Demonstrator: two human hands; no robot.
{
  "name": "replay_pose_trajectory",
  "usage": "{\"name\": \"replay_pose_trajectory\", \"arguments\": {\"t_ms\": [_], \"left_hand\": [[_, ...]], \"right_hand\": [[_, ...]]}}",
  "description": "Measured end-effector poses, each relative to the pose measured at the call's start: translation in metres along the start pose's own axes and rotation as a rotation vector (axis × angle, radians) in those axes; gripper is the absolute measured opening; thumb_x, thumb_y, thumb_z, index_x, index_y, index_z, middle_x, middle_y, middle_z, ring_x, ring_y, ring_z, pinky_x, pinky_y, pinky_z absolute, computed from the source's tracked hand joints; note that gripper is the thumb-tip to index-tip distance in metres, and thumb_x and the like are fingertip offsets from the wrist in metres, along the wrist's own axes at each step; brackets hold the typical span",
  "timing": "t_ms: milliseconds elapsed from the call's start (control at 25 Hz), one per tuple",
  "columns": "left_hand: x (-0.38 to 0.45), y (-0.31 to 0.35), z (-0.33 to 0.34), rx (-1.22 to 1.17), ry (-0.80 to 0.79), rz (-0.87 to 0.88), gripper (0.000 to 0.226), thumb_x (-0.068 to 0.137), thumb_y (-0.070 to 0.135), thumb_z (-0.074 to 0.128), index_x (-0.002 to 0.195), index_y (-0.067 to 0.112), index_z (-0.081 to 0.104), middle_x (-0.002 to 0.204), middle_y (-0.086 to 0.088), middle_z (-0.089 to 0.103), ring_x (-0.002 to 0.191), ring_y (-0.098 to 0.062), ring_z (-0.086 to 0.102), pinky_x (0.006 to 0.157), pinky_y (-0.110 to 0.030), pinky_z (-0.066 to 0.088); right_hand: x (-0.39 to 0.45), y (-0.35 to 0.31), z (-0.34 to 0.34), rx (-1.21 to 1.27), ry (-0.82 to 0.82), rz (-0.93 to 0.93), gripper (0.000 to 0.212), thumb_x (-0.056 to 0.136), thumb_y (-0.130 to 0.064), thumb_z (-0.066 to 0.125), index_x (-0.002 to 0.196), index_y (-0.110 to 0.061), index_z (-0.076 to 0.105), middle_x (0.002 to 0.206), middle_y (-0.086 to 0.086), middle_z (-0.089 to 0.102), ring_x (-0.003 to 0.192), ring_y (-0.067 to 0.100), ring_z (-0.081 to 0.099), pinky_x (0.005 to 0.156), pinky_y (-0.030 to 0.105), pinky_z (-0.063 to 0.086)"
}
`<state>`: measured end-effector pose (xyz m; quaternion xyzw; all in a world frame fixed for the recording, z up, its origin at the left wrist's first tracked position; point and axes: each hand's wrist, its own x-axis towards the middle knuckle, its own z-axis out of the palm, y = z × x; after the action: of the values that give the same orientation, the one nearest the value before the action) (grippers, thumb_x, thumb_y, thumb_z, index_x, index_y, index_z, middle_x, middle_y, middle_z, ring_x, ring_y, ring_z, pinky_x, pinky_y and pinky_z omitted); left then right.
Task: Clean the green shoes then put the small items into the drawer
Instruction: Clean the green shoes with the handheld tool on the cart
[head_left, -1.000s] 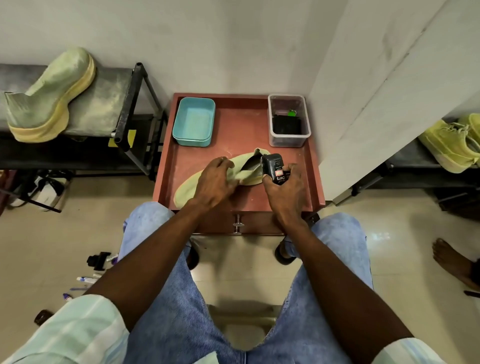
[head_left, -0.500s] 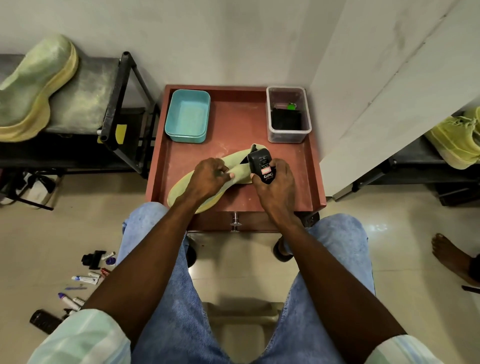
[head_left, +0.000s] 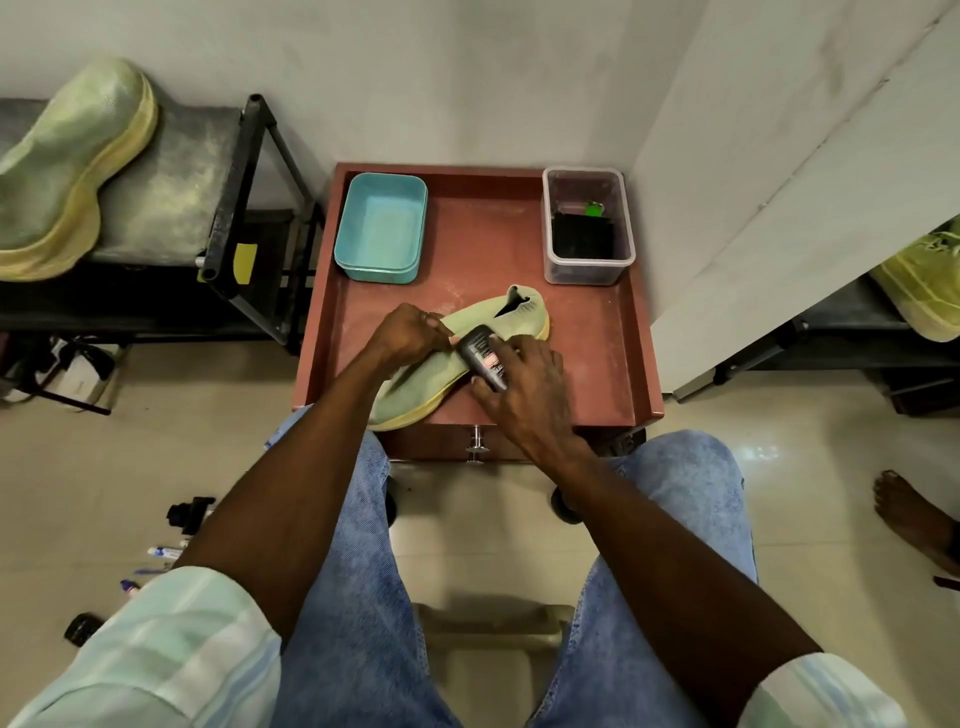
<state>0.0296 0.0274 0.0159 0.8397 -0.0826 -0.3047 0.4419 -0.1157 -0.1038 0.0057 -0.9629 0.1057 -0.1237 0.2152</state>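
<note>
Moved: we see the small black bottle (head_left: 484, 358) now lower, laid across the pale green knit shoe (head_left: 441, 364).
Right grip (head_left: 524, 387): curled round bottle.
Left grip (head_left: 410, 332): pinching shoe.
Place: centre frame, red-brown wooden bench (head_left: 587, 353).

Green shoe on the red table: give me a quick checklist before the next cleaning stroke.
1. Green shoe lies on the red table: ok.
2. Left hand grips the shoe: ok.
3. Right hand holds the black bottle against the shoe: ok.
4. Bottle's tip touching the fabric: cannot tell.
5. Shoe's toe inside the table edge: not ok, it overhangs the front.
6. Drawer handle reachable: ok.
</note>
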Motion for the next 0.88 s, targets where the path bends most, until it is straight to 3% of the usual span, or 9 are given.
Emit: {"name": "replay_pose_trajectory", "arguments": {"t_ms": [80,240,440,480,600,680,800,880], "left_hand": [[-0.001,0.002,-0.001,-0.016,-0.038,-0.016,0.011,0.08,-0.003,0.065,0.084,0.002,0.074,0.082,-0.009,0.07,0.07,-0.016,0.06,0.071,-0.027,0.05],[0.001,0.0,0.001,-0.142,-0.061,-0.022,0.017,0.08,-0.002,0.07,0.097,-0.005,0.072,0.095,-0.009,0.07,0.073,-0.011,0.061,0.07,-0.02,0.05],[0.007,-0.007,0.004,-0.163,0.01,-0.026,0.017,0.078,-0.001,0.071,0.095,-0.004,0.073,0.099,-0.009,0.071,0.083,-0.015,0.062,0.072,-0.017,0.05],[0.006,-0.007,0.004,-0.174,0.011,-0.027,0.018,0.079,-0.001,0.07,0.096,-0.004,0.073,0.099,-0.007,0.07,0.085,-0.015,0.062,0.073,-0.017,0.05],[0.007,-0.01,0.005,-0.207,0.013,-0.044,0.019,0.078,0.001,0.073,0.097,-0.002,0.074,0.101,-0.006,0.069,0.092,-0.021,0.065,0.087,-0.03,0.053],[0.008,-0.014,0.006,-0.208,0.011,-0.044,0.019,0.076,0.003,0.075,0.095,-0.002,0.074,0.104,-0.007,0.071,0.092,-0.024,0.066,0.092,-0.038,0.054],[0.01,-0.017,0.007,-0.21,0.008,-0.033,0.018,0.074,0.006,0.075,0.091,-0.001,0.076,0.107,-0.01,0.072,0.096,-0.027,0.068,0.093,-0.043,0.054],[0.009,-0.017,0.008,-0.206,-0.001,-0.018,0.021,0.076,0.003,0.074,0.095,-0.003,0.075,0.113,0.002,0.065,0.101,-0.019,0.064,0.09,-0.028,0.05]], "right_hand": [[-0.002,0.0,-0.001,-0.06,-0.014,-0.138,0.053,0.074,-0.036,0.069,0.12,-0.012,0.064,0.106,0.014,0.062,0.094,0.033,0.058,0.083,0.04,0.047],[0.01,0.009,-0.015,-0.165,0.034,0.136,0.054,0.078,-0.043,0.067,0.124,-0.014,0.062,0.113,0.017,0.061,0.101,0.033,0.056,0.085,0.04,0.045],[-0.019,-0.029,0.013,-0.09,-0.169,-0.272,0.06,0.069,-0.04,0.078,0.12,-0.011,0.065,0.099,0.015,0.063,0.089,0.035,0.059,0.076,0.038,0.048],[-0.015,-0.025,0.009,-0.09,-0.167,-0.228,0.06,0.07,-0.04,0.077,0.12,-0.012,0.064,0.101,0.014,0.063,0.09,0.034,0.059,0.078,0.038,0.048],[0.012,0.008,-0.017,-0.136,-0.043,0.18,0.057,0.077,-0.046,0.068,0.125,-0.017,0.059,0.111,0.013,0.06,0.097,0.031,0.055,0.083,0.039,0.047],[0.015,0.014,-0.022,-0.12,0.004,0.255,0.056,0.078,-0.044,0.067,0.125,-0.016,0.057,0.114,0.015,0.058,0.1,0.03,0.053,0.086,0.042,0.047],[-0.012,-0.028,0.002,-0.032,-0.177,-0.095,0.056,0.074,-0.039,0.074,0.121,-0.012,0.061,0.105,0.016,0.06,0.095,0.034,0.056,0.081,0.04,0.046],[-0.024,-0.04,0.013,-0.047,-0.241,-0.273,0.055,0.07,-0.036,0.077,0.117,-0.01,0.063,0.1,0.016,0.061,0.09,0.035,0.057,0.077,0.04,0.046]]}}
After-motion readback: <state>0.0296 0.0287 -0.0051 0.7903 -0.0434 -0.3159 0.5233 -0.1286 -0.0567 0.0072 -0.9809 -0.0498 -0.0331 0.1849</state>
